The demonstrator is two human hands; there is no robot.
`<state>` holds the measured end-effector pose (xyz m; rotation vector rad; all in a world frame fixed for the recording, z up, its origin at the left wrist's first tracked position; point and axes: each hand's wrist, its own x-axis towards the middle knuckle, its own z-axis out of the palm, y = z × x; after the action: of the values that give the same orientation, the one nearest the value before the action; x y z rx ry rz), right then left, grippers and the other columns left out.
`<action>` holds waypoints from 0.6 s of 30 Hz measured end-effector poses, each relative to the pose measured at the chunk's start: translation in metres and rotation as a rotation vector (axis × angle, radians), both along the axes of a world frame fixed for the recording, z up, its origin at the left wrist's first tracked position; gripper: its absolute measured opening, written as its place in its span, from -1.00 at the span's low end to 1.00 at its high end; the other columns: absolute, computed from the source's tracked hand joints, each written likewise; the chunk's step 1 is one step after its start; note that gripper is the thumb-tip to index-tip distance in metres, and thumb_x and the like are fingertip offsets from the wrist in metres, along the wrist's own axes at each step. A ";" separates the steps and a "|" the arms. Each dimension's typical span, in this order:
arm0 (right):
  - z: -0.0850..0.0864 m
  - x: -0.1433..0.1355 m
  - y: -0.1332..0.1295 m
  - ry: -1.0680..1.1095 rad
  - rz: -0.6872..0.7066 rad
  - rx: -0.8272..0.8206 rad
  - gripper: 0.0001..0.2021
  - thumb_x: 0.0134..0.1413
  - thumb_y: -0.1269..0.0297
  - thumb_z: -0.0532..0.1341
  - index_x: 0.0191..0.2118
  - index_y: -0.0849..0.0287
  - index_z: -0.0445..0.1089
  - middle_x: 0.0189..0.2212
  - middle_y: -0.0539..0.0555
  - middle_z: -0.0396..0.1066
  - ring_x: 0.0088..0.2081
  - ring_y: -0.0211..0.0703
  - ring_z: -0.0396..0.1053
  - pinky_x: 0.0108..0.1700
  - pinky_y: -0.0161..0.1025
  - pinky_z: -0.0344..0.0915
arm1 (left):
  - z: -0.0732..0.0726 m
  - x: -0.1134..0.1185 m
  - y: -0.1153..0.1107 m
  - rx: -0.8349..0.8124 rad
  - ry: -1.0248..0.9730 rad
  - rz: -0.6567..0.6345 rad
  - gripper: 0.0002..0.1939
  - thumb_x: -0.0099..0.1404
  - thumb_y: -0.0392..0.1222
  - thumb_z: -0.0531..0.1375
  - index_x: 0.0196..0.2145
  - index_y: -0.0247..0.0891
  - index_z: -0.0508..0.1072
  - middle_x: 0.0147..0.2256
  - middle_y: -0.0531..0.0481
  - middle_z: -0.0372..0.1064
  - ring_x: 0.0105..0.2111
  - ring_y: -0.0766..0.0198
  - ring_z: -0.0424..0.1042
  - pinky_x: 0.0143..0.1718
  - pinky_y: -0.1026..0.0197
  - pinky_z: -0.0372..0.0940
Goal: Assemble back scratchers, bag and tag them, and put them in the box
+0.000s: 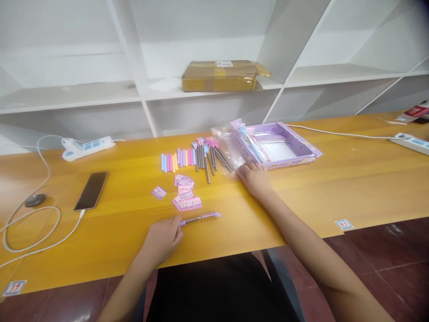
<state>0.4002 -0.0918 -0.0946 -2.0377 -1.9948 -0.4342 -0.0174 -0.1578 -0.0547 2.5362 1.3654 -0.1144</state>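
Near the table's front edge, my left hand (164, 239) is closed on the purple handle of a small hand-shaped scratcher (201, 218), its head pointing right. My right hand (255, 179) lies by the near left corner of a purple tray box (301, 150), at the edge of clear plastic bags (231, 144); what its fingers hold is hidden. A packed blue scratcher (253, 145) leans over the box's left side. Several metal-stemmed scratchers (207, 163) lie left of the bags, beside a row of coloured handles (177, 160). Small printed cards (186, 197) are nearer to me.
A phone (91, 191) on a charging cable, a dark mouse (35, 200) and a power strip (87, 147) are at the left. Another power strip (414, 142) is far right. A taped cardboard box (219, 77) sits on the shelf behind.
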 end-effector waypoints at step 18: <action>0.050 -0.007 -0.031 0.519 0.148 0.643 -0.72 0.51 0.28 0.16 0.09 0.10 0.62 0.01 0.18 0.65 -0.30 -0.14 0.64 -0.31 -0.17 0.63 | -0.010 -0.008 -0.008 -0.084 -0.417 -0.010 -0.68 0.59 -0.21 -0.08 0.06 -0.14 0.44 0.01 -0.15 0.54 -0.09 0.07 0.59 -0.04 0.09 0.42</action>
<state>0.3928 -0.1231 -0.0448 -1.4105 -1.4332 -0.3951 -0.0255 -0.1660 -0.0652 2.3244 1.1554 0.3301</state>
